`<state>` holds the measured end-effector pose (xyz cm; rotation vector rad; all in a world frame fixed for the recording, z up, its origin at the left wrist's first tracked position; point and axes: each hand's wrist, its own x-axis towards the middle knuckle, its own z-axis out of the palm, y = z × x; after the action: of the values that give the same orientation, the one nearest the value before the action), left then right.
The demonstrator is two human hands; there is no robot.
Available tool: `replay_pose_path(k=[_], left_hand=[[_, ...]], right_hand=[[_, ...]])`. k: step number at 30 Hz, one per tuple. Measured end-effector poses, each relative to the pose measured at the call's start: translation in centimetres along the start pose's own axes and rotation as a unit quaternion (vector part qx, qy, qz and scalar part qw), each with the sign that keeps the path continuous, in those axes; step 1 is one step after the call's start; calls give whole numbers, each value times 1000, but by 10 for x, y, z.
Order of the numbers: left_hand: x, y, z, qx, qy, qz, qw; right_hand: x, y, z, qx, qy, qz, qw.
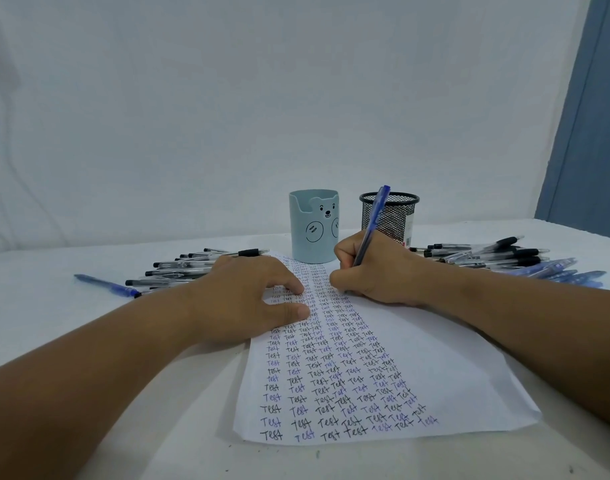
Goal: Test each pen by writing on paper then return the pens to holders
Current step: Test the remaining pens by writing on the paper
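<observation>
A white sheet of paper [435, 368] lies before me, filled with columns of the word "Test" in black and blue ink. My right hand [373, 271] grips a blue pen [374, 216] with its tip down on the paper's far part. My left hand [248, 296] rests flat on the sheet's left edge, fingers spread. Behind the paper stand two holders: a light blue bear-faced cup [314, 226] and a black mesh cup [393, 213]. Neither holder shows any pen above its rim.
A pile of black-capped clear pens [182, 268] lies left of the paper, with one blue pen [102, 284] apart at its left. Another heap of black and blue pens [504, 258] lies to the right. A white wall stands behind the table.
</observation>
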<state>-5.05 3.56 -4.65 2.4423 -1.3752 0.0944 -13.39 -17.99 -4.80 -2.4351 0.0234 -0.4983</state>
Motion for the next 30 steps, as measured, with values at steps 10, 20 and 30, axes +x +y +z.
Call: replay_pose_path(k=[10, 20, 30], left_hand=[[-1, 1, -1, 8, -7, 3, 1000], [-2, -4, 0, -29, -11, 7, 999], [-2, -3, 0, -25, -6, 2, 1000]], right_hand=[[1, 2, 1, 6, 1, -3, 1000], [1, -5, -5, 211, 75, 49, 973], [-3, -14, -16, 153, 156, 18, 976]])
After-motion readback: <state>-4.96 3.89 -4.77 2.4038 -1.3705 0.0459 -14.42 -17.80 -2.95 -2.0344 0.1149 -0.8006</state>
